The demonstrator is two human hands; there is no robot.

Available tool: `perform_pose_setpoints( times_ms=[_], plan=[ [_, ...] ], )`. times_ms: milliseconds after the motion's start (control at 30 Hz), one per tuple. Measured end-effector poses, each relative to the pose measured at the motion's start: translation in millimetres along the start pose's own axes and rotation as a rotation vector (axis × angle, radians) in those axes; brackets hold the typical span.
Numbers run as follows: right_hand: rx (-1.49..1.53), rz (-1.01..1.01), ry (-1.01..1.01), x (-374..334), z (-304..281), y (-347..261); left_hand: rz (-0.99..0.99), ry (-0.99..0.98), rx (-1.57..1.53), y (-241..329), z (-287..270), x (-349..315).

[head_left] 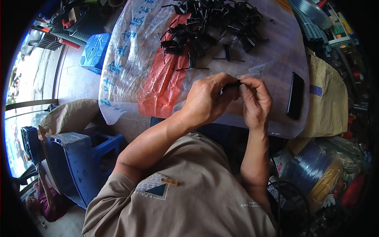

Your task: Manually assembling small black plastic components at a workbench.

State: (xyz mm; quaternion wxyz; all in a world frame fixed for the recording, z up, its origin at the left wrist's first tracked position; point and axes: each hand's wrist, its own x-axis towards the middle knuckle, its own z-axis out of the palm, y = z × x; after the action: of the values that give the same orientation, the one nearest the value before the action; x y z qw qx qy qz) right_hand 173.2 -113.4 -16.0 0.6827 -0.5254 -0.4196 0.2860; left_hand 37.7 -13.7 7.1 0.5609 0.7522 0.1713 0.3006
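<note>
Above the near part of the table, my left hand point(206, 95) is closed around a small black plastic part point(229, 84), mostly covered by the fingers. My right hand point(256, 98) pinches the same part at its right end with thumb and fingertips. The two hands almost meet there. Farther back lies a heap of similar black plastic parts point(205, 29) with thin rods sticking out. One loose black part point(227, 52) lies at the near side of the heap. The exact kind of these parts cannot be made out.
A woven plastic sheet point(118, 85) with a red band covers the table. A black phone point(295, 96) lies at its right. Left stand a blue stool point(96, 51) and a larger blue plastic stool point(73, 158); another person point(49, 199) is at lower left. Clear tubing rolls point(310, 172) sit lower right.
</note>
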Motion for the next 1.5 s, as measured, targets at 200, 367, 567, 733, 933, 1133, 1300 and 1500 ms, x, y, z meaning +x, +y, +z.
perform_pose_setpoints(
  times_ms=[200,367,567,733,933,1133,1300,1500],
  plan=[
    [0.116,0.067,-0.042,-1,0,0,0.112,0.047,0.093,-2,0,-4],
    [0.153,0.083,-0.080,0,1,0,0.148,0.099,0.100,-3,0,-5],
    [0.193,0.153,-0.085,3,7,-5,0.124,0.175,0.056,0,-3,-4],
    [0.196,0.148,-0.133,2,6,2,0.143,0.187,0.134,-1,-3,-8],
    [0.245,0.176,-0.132,3,10,4,0.236,0.164,0.286,-11,-7,-19],
    [0.040,0.213,-0.077,11,22,-2,0.289,0.181,0.309,-12,-21,-9],
    [-0.093,0.083,-0.134,11,21,-17,-0.347,0.115,-0.388,-1,-34,-7],
    [-0.170,0.185,-0.237,-1,17,-24,-0.583,0.017,-1.016,-12,-44,-8]
  ],
)
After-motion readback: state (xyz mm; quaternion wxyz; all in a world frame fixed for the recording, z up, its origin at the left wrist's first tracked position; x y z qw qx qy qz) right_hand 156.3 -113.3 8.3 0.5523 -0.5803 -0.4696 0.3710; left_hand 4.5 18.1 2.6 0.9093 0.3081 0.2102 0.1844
